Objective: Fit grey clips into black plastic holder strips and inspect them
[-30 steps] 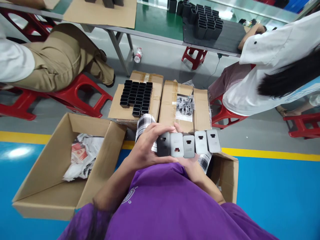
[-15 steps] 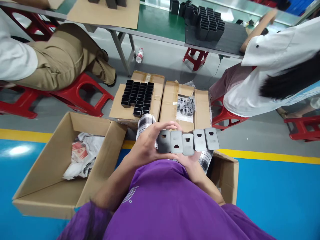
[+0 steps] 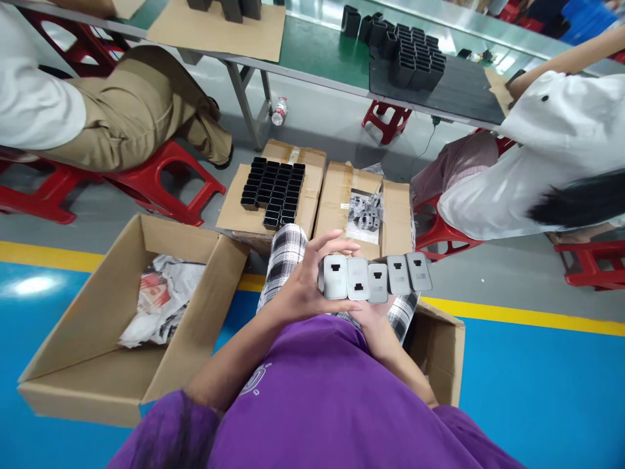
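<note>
Both my hands hold a row of several grey metal shells [image 3: 375, 280], each with a small cut-out in its end face, above my lap. My left hand [image 3: 305, 280] grips the left end of the row, thumb and fingers curled around it. My right hand [image 3: 372, 316] cups the row from beneath and is mostly hidden by it. In front of my knees, a closed carton [image 3: 303, 202] carries a block of black shells [image 3: 273, 192] stood on end. The carton beside it [image 3: 336, 202] has a clear bag of parts [image 3: 365, 212] on top.
An open carton [image 3: 97, 345] with crumpled wrapping sits at my left, another open carton [image 3: 442, 352] at my right. Two seated people on red stools [image 3: 166, 179] flank a green-topped bench [image 3: 322, 49] holding more black shells [image 3: 415, 58]. A yellow floor line [image 3: 527, 316] crosses ahead.
The row of shells has shifted slightly right and tilted; my left fingers have opened a little around its left end. The person at the right has raised an arm toward the bench.
</note>
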{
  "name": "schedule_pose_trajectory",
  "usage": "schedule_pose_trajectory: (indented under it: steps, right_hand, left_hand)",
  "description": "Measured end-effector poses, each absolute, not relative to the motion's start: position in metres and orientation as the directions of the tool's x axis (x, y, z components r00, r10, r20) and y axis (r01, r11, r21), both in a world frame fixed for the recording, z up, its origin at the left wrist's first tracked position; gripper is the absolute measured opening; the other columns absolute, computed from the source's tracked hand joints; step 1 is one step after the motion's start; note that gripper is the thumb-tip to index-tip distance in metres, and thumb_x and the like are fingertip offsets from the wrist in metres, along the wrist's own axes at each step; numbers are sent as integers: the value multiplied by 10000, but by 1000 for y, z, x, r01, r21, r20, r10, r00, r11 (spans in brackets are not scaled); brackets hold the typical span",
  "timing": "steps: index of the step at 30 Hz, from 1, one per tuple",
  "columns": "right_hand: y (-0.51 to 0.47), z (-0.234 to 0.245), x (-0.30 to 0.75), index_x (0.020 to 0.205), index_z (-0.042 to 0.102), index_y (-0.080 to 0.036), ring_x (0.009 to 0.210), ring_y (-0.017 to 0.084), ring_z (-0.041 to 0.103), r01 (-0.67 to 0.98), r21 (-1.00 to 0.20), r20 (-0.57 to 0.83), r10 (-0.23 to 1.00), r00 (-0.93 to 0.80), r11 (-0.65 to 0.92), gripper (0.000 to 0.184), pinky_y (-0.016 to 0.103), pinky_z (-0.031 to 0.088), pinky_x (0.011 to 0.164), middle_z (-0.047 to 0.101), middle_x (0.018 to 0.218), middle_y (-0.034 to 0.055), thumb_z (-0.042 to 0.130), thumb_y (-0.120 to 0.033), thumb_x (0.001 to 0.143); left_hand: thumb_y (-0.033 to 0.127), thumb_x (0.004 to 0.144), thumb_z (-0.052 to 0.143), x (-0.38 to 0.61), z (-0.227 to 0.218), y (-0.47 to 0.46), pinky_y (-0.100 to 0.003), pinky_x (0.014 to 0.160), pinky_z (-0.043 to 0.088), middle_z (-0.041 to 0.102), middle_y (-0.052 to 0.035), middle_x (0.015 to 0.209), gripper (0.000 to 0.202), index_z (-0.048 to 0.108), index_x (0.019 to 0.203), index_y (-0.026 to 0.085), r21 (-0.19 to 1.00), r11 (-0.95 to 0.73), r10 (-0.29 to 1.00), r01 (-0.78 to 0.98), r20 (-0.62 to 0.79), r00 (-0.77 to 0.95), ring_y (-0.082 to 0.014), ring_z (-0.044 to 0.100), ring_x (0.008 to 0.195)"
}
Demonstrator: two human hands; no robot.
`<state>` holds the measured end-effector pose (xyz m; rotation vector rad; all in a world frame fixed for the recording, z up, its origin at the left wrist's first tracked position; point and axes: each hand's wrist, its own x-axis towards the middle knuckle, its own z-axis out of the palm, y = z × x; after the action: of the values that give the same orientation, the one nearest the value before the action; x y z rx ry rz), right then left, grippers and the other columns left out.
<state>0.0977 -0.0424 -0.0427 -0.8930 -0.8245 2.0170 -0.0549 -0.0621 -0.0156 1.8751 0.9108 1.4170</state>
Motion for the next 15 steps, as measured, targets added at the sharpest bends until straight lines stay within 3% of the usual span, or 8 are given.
schedule_pose_trajectory:
  steps: [5,9,15]
  right_hand:
    - [-44,-45,99,1235,677,-301,1438,285,484,-404,-772,-307,844,-440,-491,495,518,480,1138,695,1326,60,564,-619,873]
    - [-46,-46,100,1220,673,-276,1453,287,459,-473,-746,-268,861,-432,-470,523,509,482,1128,699,1312,79,536,-641,871]
    - [-49,-47,101,1218,666,-284,1444,297,462,-541,-670,-293,851,-437,-508,562,522,499,1102,683,1330,82,502,-676,850]
  left_hand:
    - [399,716,892,-57,-13,-61,-533,1035,564,566,-139,1386,1056,232,1537,328,808,-572,814,142,539,216,-291,683,1170]
    - [431,726,878,-59,-12,-61,-514,1055,564,491,-138,1450,910,385,1481,312,775,-591,806,224,553,214,-272,691,1141]
    - [468,730,867,-61,-10,-61,-512,1069,549,567,-122,1396,932,361,1497,311,786,-562,826,257,518,222,-279,661,1188]
